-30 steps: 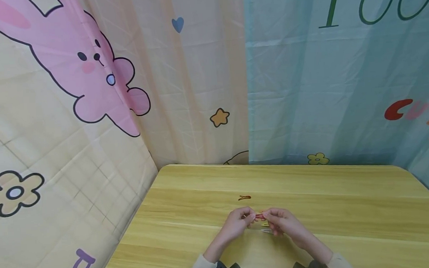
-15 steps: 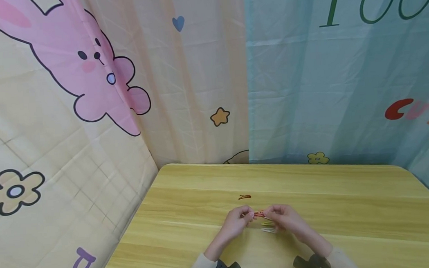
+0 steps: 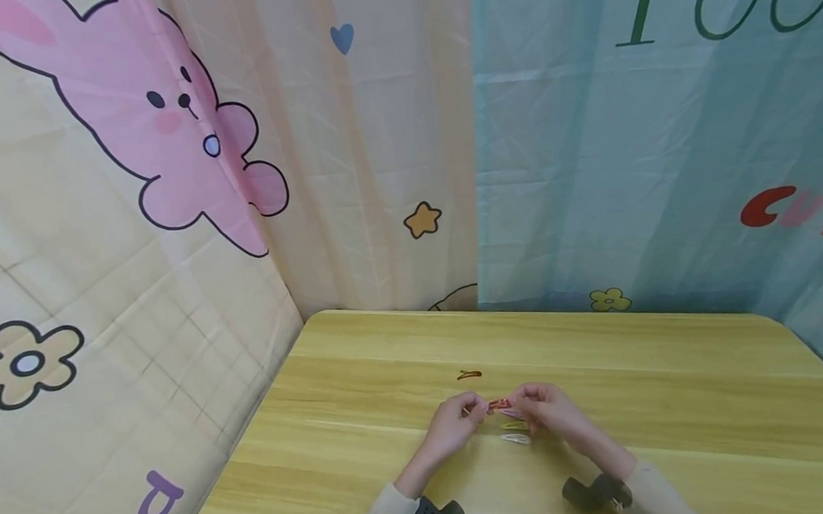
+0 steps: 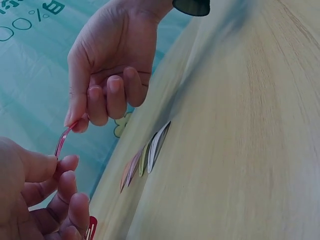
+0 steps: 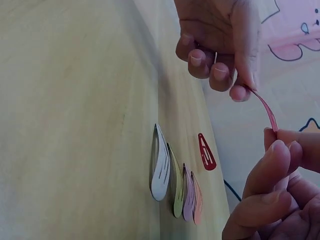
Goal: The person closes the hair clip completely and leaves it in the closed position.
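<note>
Between both hands, above the table, is a red snap hair clip (image 3: 498, 404), bowed in the wrist views. My left hand (image 3: 455, 422) pinches one end between thumb and forefinger. The other end is pinched by my right hand (image 3: 544, 411), its remaining fingers loosely curled. Below, snap clips lie side by side on the table: a white clip (image 5: 160, 170), a yellow-green clip (image 5: 177, 187), a purple clip (image 5: 188, 196) and an orange-pink clip (image 5: 198, 202). In the head view the right fingers partly cover this row. Another red clip (image 5: 206, 152) lies farther back, apart from them.
The wooden table (image 3: 639, 400) stretches out on both sides of the hands. Behind it hang a blue curtain (image 3: 589, 159) and a cream one (image 3: 377, 149). A sheet with a pink rabbit (image 3: 164, 146) hangs at the left.
Both hands, with the red hair clip, have shifted slightly away from the body. More of the clip row on the table shows beneath the right hand.
</note>
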Motion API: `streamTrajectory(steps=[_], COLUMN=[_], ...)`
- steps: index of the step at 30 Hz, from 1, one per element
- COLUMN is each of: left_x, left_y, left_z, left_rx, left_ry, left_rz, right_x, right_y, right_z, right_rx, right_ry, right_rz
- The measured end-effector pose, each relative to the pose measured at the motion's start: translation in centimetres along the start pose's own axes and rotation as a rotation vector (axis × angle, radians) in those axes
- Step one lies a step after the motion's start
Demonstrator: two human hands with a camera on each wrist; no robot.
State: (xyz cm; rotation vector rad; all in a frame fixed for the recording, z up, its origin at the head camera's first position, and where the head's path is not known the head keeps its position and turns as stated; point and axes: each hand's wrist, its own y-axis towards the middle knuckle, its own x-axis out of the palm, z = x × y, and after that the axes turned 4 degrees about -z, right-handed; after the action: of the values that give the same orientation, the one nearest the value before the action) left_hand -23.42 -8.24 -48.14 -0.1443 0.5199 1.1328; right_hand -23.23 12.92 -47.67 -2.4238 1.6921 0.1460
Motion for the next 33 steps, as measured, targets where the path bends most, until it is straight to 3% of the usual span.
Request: streamTrajectory(steps=[5, 12, 17, 33], left_x=[-0.2, -0.5, -0.6, -0.8], left_y=[-0.1, -0.1, -0.2, -0.5], left_z=[-0.2, -0.6, -0.8, -1.0], left_rx=[-0.003, -0.019, -0.027, -0.032], left_ry=[0.038, 0.039, 0.048, 0.027], left_rz=[0.005, -0.002, 0.006, -0.018], right_x=[-0.9, -1.8, -2.3, -2.4], right_y=[0.5, 1.5, 2.1, 3.2], right_z=[-0.2, 0.2, 0.5, 1.5], right_rx=[-0.015, 0.052, 0.072, 0.136], right_ry=[-0.008, -0.055, -0.126, -0.272], right_rz=[0.028, 0.19, 0.25, 0.29])
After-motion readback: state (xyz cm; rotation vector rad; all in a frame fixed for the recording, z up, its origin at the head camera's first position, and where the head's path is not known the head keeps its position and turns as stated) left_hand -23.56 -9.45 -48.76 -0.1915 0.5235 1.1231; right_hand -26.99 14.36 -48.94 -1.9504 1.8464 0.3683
